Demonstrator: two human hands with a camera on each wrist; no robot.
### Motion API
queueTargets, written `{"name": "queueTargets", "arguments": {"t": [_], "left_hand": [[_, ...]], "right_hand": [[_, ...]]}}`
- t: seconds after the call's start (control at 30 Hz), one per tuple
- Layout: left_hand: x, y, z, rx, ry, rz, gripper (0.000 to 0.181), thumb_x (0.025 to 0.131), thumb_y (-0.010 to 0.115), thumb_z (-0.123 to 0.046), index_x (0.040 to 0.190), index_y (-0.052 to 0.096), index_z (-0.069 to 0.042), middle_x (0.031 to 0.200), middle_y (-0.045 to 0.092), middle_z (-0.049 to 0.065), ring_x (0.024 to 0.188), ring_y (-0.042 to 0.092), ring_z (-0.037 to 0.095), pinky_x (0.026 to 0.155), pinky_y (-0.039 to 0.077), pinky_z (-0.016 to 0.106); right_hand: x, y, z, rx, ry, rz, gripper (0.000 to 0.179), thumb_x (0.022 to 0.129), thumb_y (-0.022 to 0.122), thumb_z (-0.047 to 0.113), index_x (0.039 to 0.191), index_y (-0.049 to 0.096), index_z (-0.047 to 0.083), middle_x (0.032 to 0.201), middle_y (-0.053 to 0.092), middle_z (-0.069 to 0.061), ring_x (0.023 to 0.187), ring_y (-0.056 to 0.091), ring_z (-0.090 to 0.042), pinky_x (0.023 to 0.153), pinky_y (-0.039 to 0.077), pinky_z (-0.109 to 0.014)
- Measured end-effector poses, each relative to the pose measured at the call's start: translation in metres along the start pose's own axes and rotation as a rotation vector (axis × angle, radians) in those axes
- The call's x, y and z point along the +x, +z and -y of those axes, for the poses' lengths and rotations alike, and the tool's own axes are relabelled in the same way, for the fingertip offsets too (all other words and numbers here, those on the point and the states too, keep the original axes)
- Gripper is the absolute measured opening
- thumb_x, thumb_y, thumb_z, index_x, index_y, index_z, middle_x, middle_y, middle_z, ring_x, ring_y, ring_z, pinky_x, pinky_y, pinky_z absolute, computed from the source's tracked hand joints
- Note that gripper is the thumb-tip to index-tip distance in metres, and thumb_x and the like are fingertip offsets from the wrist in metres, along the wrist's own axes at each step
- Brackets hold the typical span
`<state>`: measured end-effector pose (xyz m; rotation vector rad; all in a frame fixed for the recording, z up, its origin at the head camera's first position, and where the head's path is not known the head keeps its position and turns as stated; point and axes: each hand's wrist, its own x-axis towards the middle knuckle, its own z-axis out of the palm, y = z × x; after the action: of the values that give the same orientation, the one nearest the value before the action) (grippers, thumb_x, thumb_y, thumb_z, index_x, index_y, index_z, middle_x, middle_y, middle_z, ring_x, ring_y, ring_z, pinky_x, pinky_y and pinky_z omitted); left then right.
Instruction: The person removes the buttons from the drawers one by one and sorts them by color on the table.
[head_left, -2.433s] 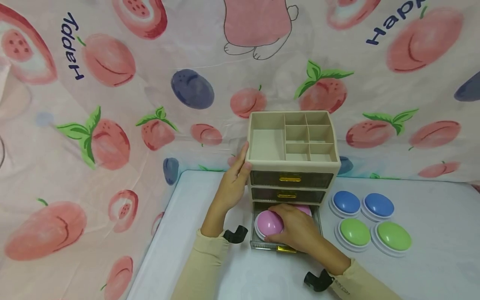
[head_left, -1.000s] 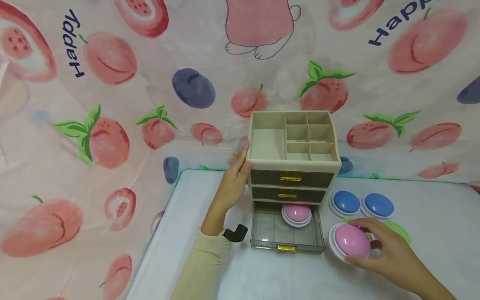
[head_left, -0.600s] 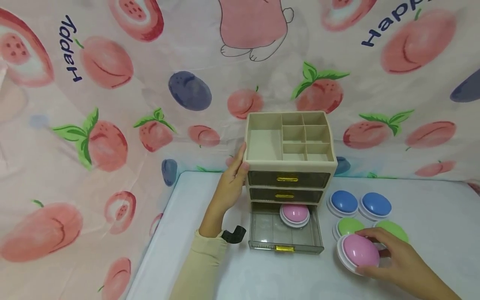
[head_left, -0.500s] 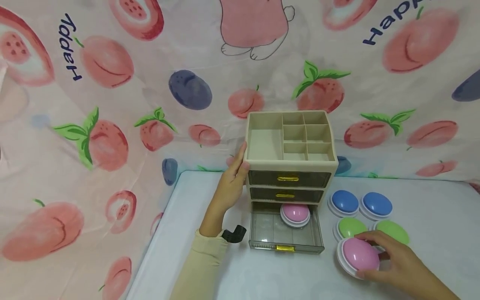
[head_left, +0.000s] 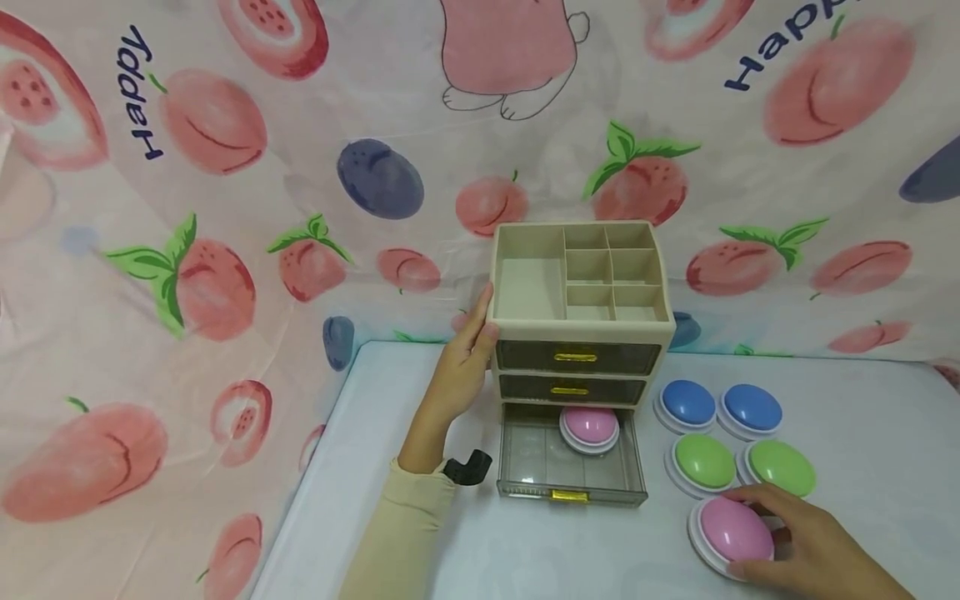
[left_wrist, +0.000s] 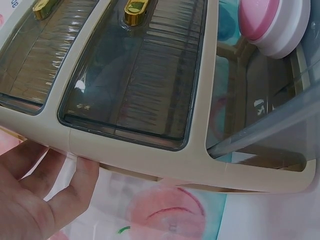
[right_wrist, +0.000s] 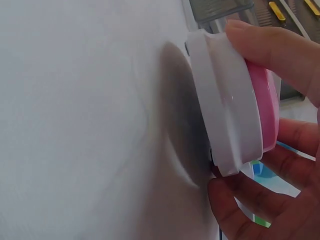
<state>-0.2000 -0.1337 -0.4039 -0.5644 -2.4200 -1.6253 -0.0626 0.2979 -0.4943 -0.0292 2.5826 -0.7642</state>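
Note:
My right hand (head_left: 813, 542) grips a pink domed push button (head_left: 735, 529) with a white base, thumb and fingers at opposite sides of its rim. In the right wrist view the button's base (right_wrist: 225, 105) hangs close over the white table, its shadow beneath. My left hand (head_left: 459, 375) rests against the left side of a cream drawer organizer (head_left: 585, 332), thumb near its front corner. The organizer's bottom drawer (head_left: 525, 458) is pulled out, and another pink push button (head_left: 590, 427) sits at its back right. In the left wrist view, fingertips (left_wrist: 85, 172) touch the organizer's side.
Two blue push buttons (head_left: 687, 403) and two green ones (head_left: 705, 461) stand in rows right of the organizer. Its two upper drawers (head_left: 615, 358) are closed, and the top tray (head_left: 532, 287) has compartments. A fruit-printed cloth (head_left: 300, 125) hangs behind the white table (head_left: 885, 467).
My right hand has taken one pink push button out of the bottom drawer, carried it right, and lowered it in front of the green ones. My left hand has stayed at the organizer.

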Motion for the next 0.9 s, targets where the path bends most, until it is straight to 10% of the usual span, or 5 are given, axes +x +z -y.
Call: {"name": "queueTargets", "arguments": {"t": [0.9], "left_hand": [[0.0000,0.0002,-0.0015,-0.001,-0.004,0.005,0.059,0.106,0.037,-0.056,0.161,0.017,-0.046,0.168,0.023,-0.009,0.154,0.024,0.014,0.124,0.027,0.049]], "right_hand": [[0.0058,0.0033,-0.0067,0.047,-0.024,0.056,0.107,0.057,0.094,0.059,0.142,0.050,0.013,0.133,0.060,-0.009,0.111,0.057,-0.024,0.086,0.060,-0.044]]}}
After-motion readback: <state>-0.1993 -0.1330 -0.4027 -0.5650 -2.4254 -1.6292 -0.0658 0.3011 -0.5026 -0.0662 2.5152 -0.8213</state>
